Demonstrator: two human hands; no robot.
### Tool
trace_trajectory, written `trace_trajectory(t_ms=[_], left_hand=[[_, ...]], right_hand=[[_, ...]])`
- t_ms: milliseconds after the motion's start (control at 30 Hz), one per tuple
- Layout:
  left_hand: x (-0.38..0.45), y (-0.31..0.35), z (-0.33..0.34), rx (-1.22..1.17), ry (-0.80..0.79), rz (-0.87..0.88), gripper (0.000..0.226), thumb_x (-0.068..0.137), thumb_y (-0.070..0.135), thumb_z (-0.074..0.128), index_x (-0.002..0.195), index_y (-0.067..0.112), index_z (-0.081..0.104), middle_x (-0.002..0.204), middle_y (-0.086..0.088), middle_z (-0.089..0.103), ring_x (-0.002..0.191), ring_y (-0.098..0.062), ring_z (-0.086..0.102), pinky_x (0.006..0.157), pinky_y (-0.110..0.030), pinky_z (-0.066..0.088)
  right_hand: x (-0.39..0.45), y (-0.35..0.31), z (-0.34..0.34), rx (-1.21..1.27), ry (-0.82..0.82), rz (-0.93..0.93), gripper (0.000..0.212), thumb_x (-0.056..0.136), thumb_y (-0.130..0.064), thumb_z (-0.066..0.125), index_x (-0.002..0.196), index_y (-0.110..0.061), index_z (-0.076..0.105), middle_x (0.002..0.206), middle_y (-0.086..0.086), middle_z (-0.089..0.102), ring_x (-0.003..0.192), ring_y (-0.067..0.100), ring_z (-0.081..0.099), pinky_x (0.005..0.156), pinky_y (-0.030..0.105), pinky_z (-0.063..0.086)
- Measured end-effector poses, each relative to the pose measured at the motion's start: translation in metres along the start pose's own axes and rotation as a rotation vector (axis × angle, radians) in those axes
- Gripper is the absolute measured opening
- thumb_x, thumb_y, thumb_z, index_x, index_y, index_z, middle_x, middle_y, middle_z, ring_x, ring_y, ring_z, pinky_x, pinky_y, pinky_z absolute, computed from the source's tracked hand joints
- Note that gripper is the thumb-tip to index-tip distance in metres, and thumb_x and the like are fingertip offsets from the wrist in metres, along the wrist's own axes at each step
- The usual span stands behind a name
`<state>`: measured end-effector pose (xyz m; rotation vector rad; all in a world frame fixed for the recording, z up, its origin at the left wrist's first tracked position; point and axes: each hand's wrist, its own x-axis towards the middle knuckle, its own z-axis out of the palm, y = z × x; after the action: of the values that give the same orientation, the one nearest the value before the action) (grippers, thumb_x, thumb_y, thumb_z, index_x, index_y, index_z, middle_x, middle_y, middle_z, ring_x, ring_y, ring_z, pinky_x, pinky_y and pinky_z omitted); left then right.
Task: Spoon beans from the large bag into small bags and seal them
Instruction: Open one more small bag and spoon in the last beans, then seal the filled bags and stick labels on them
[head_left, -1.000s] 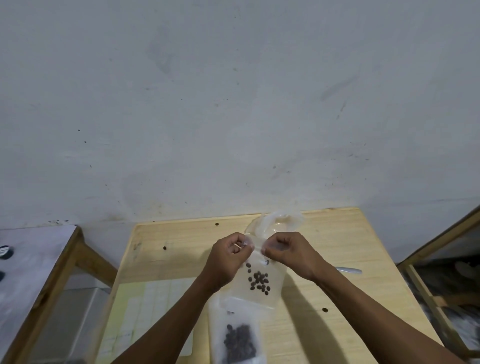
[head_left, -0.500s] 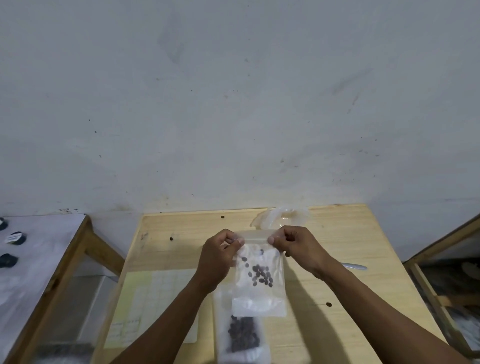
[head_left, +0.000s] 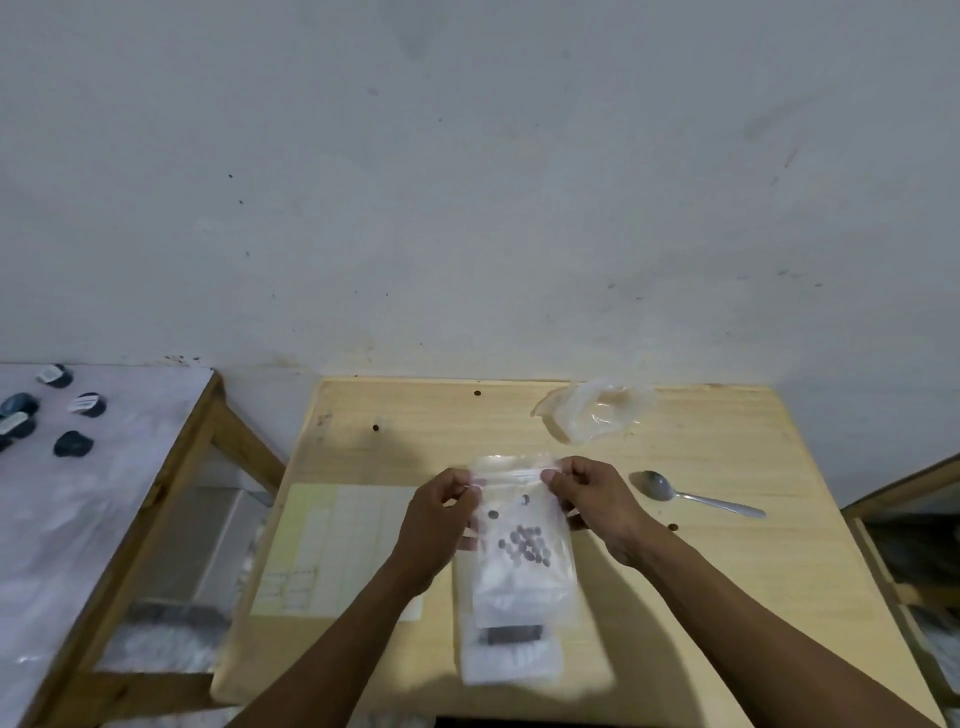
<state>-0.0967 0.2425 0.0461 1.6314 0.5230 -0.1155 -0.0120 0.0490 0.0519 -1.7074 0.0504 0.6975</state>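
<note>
- Small clear plastic zip bag, rectangular and soft, hangs upright above the middle of the pale wooden table; its long axis runs from the top strip down toward the person, mouth facing the wall.
- Dark, rounded beans sit in a loose cluster near its middle, with two stray ones higher up.
- Left hand pinches the bag's top left corner, fingers curled over the strip.
- Right hand pinches the top right corner the same way, so the top edge lies stretched level between the two hands.
- Whether the strip is pressed closed cannot be told.
- Second clear bag lies flat on the table beneath the held one, with a dark mass of beans in it, blurred.
- Crumpled translucent large bag lies near the far edge of the table, mouth gaping.
- Shiny metal spoon lies just right of the right hand, bowl to the left and handle pointing right.
- Pale yellow-green lined paper sheet lies flat on the table's left part.
</note>
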Motion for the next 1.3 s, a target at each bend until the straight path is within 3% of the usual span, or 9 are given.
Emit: trace_trajectory(t_ms=[233,400,500,600,767,867,967,1133,1300], left_hand=[[-0.015,-0.011,-0.017,-0.147,0.035,-0.134,0.014,0.097,0.021,0.060,0.110,0.018,0.058,0.090,-0.007,0.076,0.070,-0.017,0.071,0.061,-0.032,0.057],[-0.035,-0.029,-0.044,-0.199,0.221,-0.174,0.016,0.098,0.018,0.058,0.113,0.025,0.056,0.089,-0.004,0.077,0.076,-0.022,0.075,0.070,-0.039,0.063],[-0.053,-0.043,-0.071,-0.233,0.316,-0.166,0.016,0.099,0.018,0.056,0.115,0.023,0.055,0.089,-0.004,0.077,0.077,-0.026,0.074,0.070,-0.039,0.062],[-0.069,-0.056,-0.103,-0.314,0.420,-0.181,0.015,0.100,0.016,0.053,0.115,0.019,0.055,0.091,-0.010,0.076,0.078,-0.032,0.073,0.071,-0.043,0.062],[-0.093,-0.083,-0.161,-0.315,0.648,-0.198,0.017,0.099,0.013,0.052,0.116,0.016,0.054,0.089,-0.012,0.074,0.076,-0.028,0.072,0.067,-0.042,0.062],[-0.110,-0.095,-0.194,-0.328,0.763,-0.199,0.020,0.099,0.014,0.050,0.119,0.018,0.052,0.093,-0.014,0.072,0.076,-0.026,0.071,0.062,-0.036,0.059],[-0.123,-0.108,-0.219,-0.297,0.830,-0.221,0.021,0.098,0.017,0.050,0.118,0.022,0.053,0.100,-0.013,0.071,0.085,-0.026,0.071,0.067,-0.038,0.059],[-0.136,-0.116,-0.241,-0.310,0.871,-0.209,0.020,0.097,0.013,0.051,0.115,0.020,0.055,0.089,-0.008,0.073,0.076,-0.018,0.072,0.059,-0.029,0.057],[-0.141,-0.119,-0.249,-0.328,0.867,-0.183,0.018,0.093,0.014,0.054,0.109,0.023,0.057,0.084,-0.002,0.074,0.085,-0.026,0.072,0.078,-0.047,0.059]], right_hand=[[0.004,0.006,0.037,0.052,0.023,0.043,0.027,0.095,-0.019,0.062,0.070,-0.011,0.055,0.067,0.009,0.052,0.062,0.021,0.049,0.058,0.033,0.044],[0.010,-0.001,0.084,0.010,-0.096,0.071,0.032,0.097,-0.026,0.060,0.071,-0.010,0.050,0.070,0.012,0.048,0.063,0.023,0.047,0.059,0.034,0.044],[0.012,-0.006,0.116,-0.031,-0.110,0.090,0.030,0.100,-0.031,0.054,0.083,-0.008,0.063,0.072,0.008,0.057,0.062,0.022,0.050,0.055,0.030,0.045],[0.014,-0.008,0.146,-0.092,-0.134,0.085,0.019,0.101,-0.019,0.052,0.098,-0.007,0.066,0.076,0.008,0.062,0.060,0.018,0.054,0.053,0.026,0.044],[0.022,0.006,0.205,-0.619,-0.261,-0.173,0.012,0.093,-0.014,0.056,0.090,-0.015,0.068,0.083,0.001,0.067,0.077,0.019,0.063,0.067,0.027,0.045],[0.022,0.015,0.240,-0.770,-0.358,-0.315,0.017,0.094,-0.018,0.058,0.094,-0.004,0.067,0.088,0.010,0.068,0.080,0.022,0.061,0.070,0.030,0.045],[0.025,0.023,0.271,-0.887,-0.414,-0.411,0.015,0.093,-0.023,0.057,0.099,-0.011,0.065,0.101,0.011,0.064,0.090,0.027,0.064,0.081,0.033,0.050],[0.032,0.026,0.312,-1.164,-0.365,-0.587,0.029,0.095,-0.036,0.052,0.101,-0.012,0.068,0.106,0.011,0.059,0.099,0.031,0.058,0.082,0.035,0.050],[0.028,0.030,0.326,-1.381,-0.272,-0.621,0.028,0.094,-0.037,0.052,0.103,-0.012,0.064,0.109,0.007,0.059,0.103,0.028,0.056,0.082,0.037,0.048]])
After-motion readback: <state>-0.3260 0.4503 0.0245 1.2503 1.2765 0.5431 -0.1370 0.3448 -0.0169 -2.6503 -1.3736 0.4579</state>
